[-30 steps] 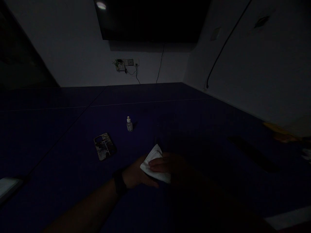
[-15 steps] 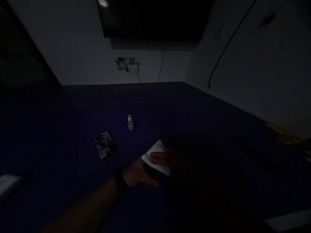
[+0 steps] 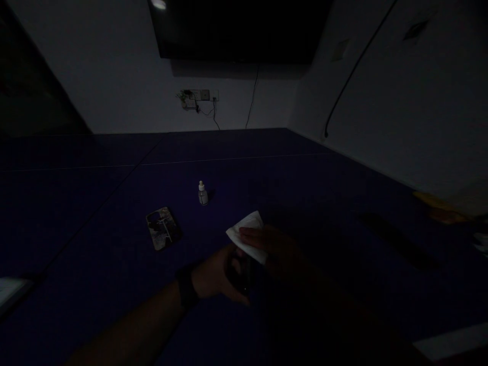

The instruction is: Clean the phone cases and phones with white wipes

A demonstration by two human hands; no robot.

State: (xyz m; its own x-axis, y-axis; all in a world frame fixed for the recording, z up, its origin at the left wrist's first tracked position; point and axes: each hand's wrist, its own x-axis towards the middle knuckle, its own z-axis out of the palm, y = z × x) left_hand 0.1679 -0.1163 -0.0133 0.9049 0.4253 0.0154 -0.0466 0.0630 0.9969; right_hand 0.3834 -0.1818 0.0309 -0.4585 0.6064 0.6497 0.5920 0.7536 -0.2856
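Observation:
My left hand, with a dark band on its wrist, is closed round the edges of a dark, glossy, phone-like object. Dim light hides most of that object's outline. In my right hand is a folded white tissue, its fingers pressed flat on it, just above the dark object's far end. Whether tissue and object touch is hard to tell. A marbled phone case lies to the left of my hands. Beyond them stands a small dropper bottle with a white top, upright.
The room is very dark. Everything lies on a wide blue-purple surface. A long dark object lies at the right, with a yellow item by the wall. A pale box-like thing is at the left edge.
My right hand has lifted the tissue slightly up and to the right, uncovering more of the dark object. My left hand keeps its hold. The view has shifted slightly.

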